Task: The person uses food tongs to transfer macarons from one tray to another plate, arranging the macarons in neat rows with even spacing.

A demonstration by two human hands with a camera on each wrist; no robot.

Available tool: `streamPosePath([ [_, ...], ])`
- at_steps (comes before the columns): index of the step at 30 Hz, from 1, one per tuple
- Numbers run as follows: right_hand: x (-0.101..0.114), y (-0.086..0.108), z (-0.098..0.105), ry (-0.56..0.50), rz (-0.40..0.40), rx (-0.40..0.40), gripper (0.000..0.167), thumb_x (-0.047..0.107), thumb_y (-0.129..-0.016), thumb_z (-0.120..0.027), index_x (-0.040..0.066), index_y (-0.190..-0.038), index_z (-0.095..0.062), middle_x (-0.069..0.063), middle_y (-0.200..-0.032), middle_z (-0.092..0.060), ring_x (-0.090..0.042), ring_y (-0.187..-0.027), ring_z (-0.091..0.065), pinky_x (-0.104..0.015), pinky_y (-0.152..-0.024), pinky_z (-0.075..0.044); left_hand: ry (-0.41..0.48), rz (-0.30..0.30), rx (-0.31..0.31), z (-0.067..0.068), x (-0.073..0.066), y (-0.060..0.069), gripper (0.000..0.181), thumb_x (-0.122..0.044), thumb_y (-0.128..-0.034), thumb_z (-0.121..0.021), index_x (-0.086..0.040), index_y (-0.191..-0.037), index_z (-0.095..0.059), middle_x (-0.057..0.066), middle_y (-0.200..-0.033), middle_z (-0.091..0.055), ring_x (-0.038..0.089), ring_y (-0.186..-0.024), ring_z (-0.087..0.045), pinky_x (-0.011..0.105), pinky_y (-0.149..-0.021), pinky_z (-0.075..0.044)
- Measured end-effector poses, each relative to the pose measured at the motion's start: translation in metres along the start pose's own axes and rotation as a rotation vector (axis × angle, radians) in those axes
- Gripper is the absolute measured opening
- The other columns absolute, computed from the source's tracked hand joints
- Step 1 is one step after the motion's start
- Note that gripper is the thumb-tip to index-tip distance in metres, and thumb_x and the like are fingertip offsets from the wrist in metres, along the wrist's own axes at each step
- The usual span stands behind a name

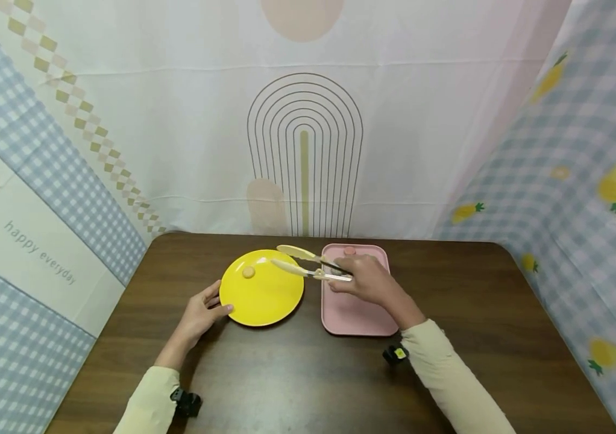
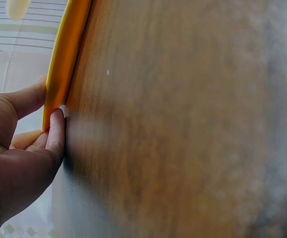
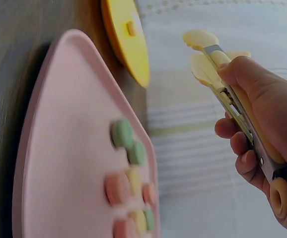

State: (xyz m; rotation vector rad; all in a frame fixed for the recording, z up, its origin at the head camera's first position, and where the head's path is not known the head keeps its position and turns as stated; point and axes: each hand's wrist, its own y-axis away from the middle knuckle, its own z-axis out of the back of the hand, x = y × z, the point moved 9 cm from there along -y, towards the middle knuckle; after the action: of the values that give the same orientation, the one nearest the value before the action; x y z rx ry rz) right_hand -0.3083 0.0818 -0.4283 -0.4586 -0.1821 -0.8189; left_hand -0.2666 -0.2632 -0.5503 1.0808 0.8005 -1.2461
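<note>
My left hand [image 1: 201,313] grips the left rim of a round yellow plate [image 1: 264,301], thumb and fingers pinching its edge in the left wrist view. On the plate lies one small, round, pale yellow piece [image 1: 248,272]. With my right hand [image 1: 364,278] I hold a pair of tongs [image 1: 289,267] above the pink tray [image 1: 359,316]. Their cream tips point left over the plate's right side, spread apart with nothing visible between them. Small round pieces lie on the tray in the right wrist view, among them green ones [image 3: 122,133] and pink ones [image 3: 116,188].
The plate and tray stand side by side on a dark brown wooden table [image 1: 286,380], a narrow gap between them. A white patterned cloth [image 1: 194,150] hangs behind the table. Checked cloths hang at the left and right sides.
</note>
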Motion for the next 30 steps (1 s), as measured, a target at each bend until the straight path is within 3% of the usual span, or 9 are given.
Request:
streamPosePath([
  [9, -0.029, 0.063, 0.056, 0.118, -0.026, -0.095, 0.034, 0.036, -0.080, -0.088, 0.008, -0.095, -0.074, 0.002, -0.070, -0.052, -0.007, -0.060, -0.041, -0.024, -0.052, -0.037, -0.002, -0.013, 0.007, -0.001, -0.001, 0.002, 0.082, -0.011, -0.0951, -0.073, -0.001, -0.161, -0.025, 0.024, -0.160, -0.036, 0.041, -0.140, -0.046, 0.030, -0.096, -0.056],
  [16, -0.055, 0.115, 0.085, 0.214, -0.060, -0.101, 0.029, 0.029, -0.079, -0.087, 0.009, -0.098, -0.075, 0.006, -0.074, -0.056, -0.003, -0.059, -0.042, -0.025, -0.051, -0.038, -0.013, -0.011, 0.004, -0.001, -0.001, 0.003, 0.082, -0.011, -0.0952, -0.073, 0.001, -0.160, -0.025, 0.025, -0.161, -0.034, 0.041, -0.141, -0.045, 0.032, -0.098, -0.055],
  [21, -0.068, 0.144, 0.094, 0.261, -0.092, -0.074, 0.043, 0.028, -0.076, -0.089, 0.000, -0.107, -0.077, 0.002, -0.079, -0.064, -0.005, -0.060, -0.049, -0.030, -0.052, -0.045, -0.006, -0.018, 0.004, -0.002, 0.000, 0.002, 0.082, -0.011, -0.0956, -0.073, 0.000, -0.161, -0.025, 0.025, -0.160, -0.036, 0.041, -0.140, -0.046, 0.030, -0.096, -0.056],
  [30, -0.089, 0.171, 0.082, 0.251, -0.171, 0.020, 0.048, 0.032, -0.081, -0.086, -0.004, -0.111, -0.075, 0.001, -0.082, -0.065, -0.003, -0.061, -0.048, -0.031, -0.053, -0.045, 0.021, -0.020, 0.010, -0.002, 0.000, 0.005, 0.082, -0.011, -0.0958, -0.073, -0.002, -0.161, -0.025, 0.026, -0.159, -0.038, 0.041, -0.140, -0.047, 0.027, -0.092, -0.057],
])
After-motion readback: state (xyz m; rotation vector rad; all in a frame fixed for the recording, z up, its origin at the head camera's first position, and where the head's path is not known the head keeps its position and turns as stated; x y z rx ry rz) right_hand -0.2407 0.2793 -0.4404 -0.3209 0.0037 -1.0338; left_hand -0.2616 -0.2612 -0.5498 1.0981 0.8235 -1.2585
